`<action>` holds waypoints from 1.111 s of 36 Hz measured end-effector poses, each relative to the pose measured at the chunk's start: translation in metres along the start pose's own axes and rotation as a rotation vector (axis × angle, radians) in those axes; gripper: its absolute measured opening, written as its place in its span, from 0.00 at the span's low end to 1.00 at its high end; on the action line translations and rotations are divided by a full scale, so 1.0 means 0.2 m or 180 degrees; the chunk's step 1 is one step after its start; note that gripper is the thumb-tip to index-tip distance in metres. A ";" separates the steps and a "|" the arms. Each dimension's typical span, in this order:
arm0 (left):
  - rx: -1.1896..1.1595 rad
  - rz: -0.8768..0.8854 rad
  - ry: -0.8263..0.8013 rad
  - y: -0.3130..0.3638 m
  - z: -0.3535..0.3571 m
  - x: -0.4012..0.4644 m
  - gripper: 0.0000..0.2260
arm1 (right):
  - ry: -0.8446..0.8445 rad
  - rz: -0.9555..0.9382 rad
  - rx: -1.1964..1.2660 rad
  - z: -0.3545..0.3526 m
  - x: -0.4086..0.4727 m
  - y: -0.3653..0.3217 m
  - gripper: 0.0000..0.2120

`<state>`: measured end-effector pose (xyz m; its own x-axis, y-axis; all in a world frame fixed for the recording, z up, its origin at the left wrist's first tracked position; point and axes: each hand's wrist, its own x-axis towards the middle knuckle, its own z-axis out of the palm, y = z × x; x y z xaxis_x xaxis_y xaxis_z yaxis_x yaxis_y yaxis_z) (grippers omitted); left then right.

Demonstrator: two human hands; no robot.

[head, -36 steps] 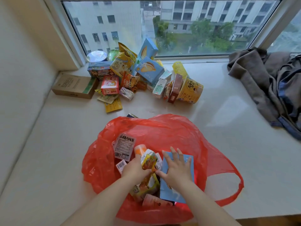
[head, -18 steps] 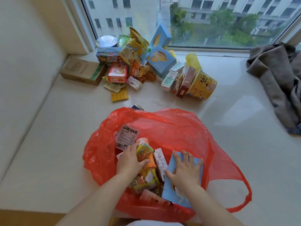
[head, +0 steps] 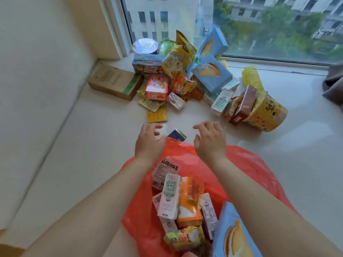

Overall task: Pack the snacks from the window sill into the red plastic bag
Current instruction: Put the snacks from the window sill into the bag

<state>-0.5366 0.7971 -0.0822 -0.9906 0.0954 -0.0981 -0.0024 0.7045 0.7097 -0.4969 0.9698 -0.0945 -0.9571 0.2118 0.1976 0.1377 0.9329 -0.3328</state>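
Both hands point(head: 149, 143) point(head: 210, 143) empty, seemingly airborne.

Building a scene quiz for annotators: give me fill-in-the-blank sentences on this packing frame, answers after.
1. Both hands, left hand and right hand, hold ____.
2. The plastic bag is coloured ____.
3. The white milk carton lies inside the ____.
4. The brown cardboard box sits on the sill against the ____ wall.

Missing words: nothing; red; bag; left

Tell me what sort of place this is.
Probably a room in an upper-floor flat or dormitory: a wide window sill under a window overlooking other buildings, with clothes dumped on it.
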 end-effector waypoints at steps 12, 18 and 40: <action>0.1449 -0.0358 -0.1101 -0.39 0.02 0.76 0.22 | -0.2214 -0.0296 -0.0521 0.58 0.47 -0.09 0.22; 0.2011 -0.0057 -0.0978 -0.51 0.07 1.01 0.28 | -0.2566 -0.1145 -0.1038 0.72 0.56 -0.07 0.34; 0.2909 0.0951 -0.1860 -0.53 0.23 1.43 0.56 | -0.1097 0.0456 -0.0387 0.84 1.05 0.00 0.23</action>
<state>-0.8129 0.7833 -0.2175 -0.7179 0.4925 -0.4920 0.5632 0.8263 0.0052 -0.7402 0.9647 -0.2084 -0.9526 0.2514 -0.1710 0.2855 0.9331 -0.2187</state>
